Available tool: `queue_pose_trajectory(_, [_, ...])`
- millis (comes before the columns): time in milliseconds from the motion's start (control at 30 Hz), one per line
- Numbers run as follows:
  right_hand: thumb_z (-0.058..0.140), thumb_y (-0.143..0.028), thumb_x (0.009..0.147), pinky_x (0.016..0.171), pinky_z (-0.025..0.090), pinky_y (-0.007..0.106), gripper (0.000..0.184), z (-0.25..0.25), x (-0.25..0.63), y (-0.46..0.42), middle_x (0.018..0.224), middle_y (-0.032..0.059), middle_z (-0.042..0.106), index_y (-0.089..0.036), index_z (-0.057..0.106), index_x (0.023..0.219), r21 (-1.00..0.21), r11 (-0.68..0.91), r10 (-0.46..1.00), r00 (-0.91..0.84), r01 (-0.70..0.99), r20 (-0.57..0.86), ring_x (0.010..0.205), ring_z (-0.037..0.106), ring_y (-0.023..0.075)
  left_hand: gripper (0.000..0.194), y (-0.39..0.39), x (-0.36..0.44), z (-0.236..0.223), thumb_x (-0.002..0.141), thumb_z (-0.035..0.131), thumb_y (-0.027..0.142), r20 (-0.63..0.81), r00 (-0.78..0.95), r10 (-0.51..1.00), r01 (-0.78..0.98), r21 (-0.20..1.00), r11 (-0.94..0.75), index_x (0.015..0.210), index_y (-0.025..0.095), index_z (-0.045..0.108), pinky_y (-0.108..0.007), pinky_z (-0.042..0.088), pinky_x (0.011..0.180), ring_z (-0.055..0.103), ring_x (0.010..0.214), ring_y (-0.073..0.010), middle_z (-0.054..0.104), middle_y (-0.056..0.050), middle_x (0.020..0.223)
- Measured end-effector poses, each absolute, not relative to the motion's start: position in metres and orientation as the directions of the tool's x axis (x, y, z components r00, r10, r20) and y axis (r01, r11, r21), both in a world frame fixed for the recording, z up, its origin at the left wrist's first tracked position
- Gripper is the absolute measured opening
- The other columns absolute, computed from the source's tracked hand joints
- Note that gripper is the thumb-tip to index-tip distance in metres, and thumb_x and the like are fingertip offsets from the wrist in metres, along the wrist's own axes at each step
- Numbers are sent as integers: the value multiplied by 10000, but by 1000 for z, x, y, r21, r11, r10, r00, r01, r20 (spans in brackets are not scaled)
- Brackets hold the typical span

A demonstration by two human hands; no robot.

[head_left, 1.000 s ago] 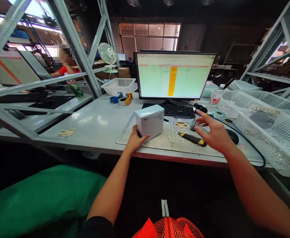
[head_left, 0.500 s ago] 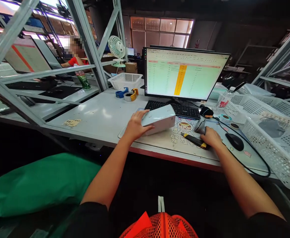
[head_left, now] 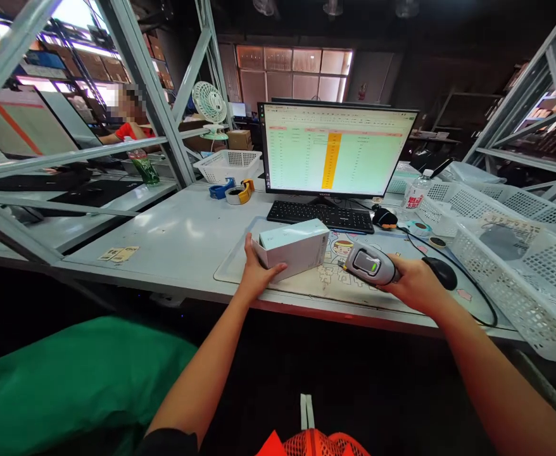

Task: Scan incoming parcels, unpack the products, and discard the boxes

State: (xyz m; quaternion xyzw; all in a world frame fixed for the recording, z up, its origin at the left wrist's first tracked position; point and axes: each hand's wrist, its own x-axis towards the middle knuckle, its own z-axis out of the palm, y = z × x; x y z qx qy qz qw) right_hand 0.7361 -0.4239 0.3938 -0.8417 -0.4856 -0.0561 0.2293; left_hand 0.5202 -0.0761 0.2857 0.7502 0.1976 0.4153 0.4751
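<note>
My left hand grips the left end of a white box, which stands tilted at an angle on the desk mat. Thumb in front and fingers behind, the hand is closed on it. My right hand is wrapped around the handle of a grey barcode scanner, whose head points left toward the box. Beneath the scanner, the yellow tip of a utility knife peeks out; the rest of it is hidden. A black computer mouse lies just behind my right hand.
A monitor and keyboard stand behind the box. White perforated baskets line the right side. Tape dispensers lie at the back left, before another basket. A green bag is at lower left. A person sits beyond the metal frame.
My right hand has lifted the barcode scanner off the mat and turned it toward the box. My left hand has shifted to the box's left end, and the box has turned slightly.
</note>
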Motion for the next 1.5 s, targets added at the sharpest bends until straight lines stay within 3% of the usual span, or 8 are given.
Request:
queue_pose_trajectory(233, [598, -432, 1001, 854, 508, 373, 395, 360, 810, -387, 1229, 144, 776, -201, 686, 1309, -156, -775, 592, 790, 613, 159, 1129, 720, 333, 936, -76, 515, 306, 743, 889, 537, 216, 753, 621, -4, 946, -323, 1493, 227, 422, -495, 474, 1217, 600, 1420, -333, 612, -165, 1517])
queue_pose_trajectory(533, [625, -457, 991, 1040, 511, 498, 583, 342, 837, -353, 1437, 293, 631, -68, 604, 1424, -114, -920, 367, 926, 376, 94, 1342, 612, 426, 899, -78, 511, 304, 738, 901, 465, 181, 783, 596, 57, 932, -358, 1459, 246, 410, -492, 542, 1131, 645, 1352, -340, 650, -149, 1463])
queue_pose_trajectory(667, [504, -338, 1034, 1155, 442, 518, 563, 366, 829, -314, 1535, 289, 563, -84, 535, 1535, -152, -857, 448, 857, 493, 254, 1442, 520, 420, 826, -76, 514, 301, 771, 887, 475, 169, 775, 609, 78, 931, -357, 1436, 248, 452, -473, 553, 1116, 659, 1332, -330, 651, -148, 1460])
queue_pose_trajectory(900, [701, -418, 967, 1052, 527, 398, 670, 366, 839, -224, 1397, 206, 714, -194, 551, 1580, -245, -774, 603, 798, 584, -3, 1276, 683, 337, 806, -70, 516, 292, 781, 893, 492, 158, 774, 614, 85, 934, -347, 1418, 246, 464, -487, 540, 1141, 653, 1347, -330, 655, -147, 1465])
queue_pose_trajectory(1067, [696, -339, 957, 1091, 507, 446, 560, 356, 845, -202, 1431, 268, 679, -120, 654, 1470, -274, -794, 568, 823, 543, -16, 1325, 659, 370, 798, -71, 515, 293, 782, 889, 472, 161, 765, 623, 80, 937, -340, 1434, 255, 481, -476, 547, 1127, 659, 1335, -328, 666, -131, 1451])
queue_pose_trajectory(1233, [671, -284, 958, 1101, 505, 427, 494, 362, 843, -202, 1367, 224, 725, -150, 704, 1432, -354, -763, 570, 821, 541, 28, 1302, 674, 339, 802, -71, 514, 297, 778, 883, 474, 160, 776, 610, 73, 938, -339, 1429, 243, 476, -478, 539, 1132, 642, 1354, -338, 655, -140, 1463])
queue_pose_trajectory(1367, [610, -294, 994, 1065, 533, 396, 486, 374, 828, -208, 1245, 172, 775, -163, 705, 1452, -457, -648, 635, 764, 609, 117, 1203, 708, 299, 829, -72, 511, 300, 797, 866, 486, 107, 788, 606, 111, 944, -311, 1469, 251, 439, -476, 538, 1128, 625, 1377, -342, 639, -144, 1486])
queue_pose_trajectory(1500, [470, -437, 1084, 830, 611, 338, 534, 379, 797, -233, 1146, 120, 792, -169, 656, 1507, -627, -389, 777, 606, 675, 170, 945, 743, 226, 813, -73, 511, 301, 790, 869, 476, 116, 786, 607, 95, 948, -304, 1452, 250, 456, -477, 532, 1137, 625, 1375, -340, 641, -144, 1480])
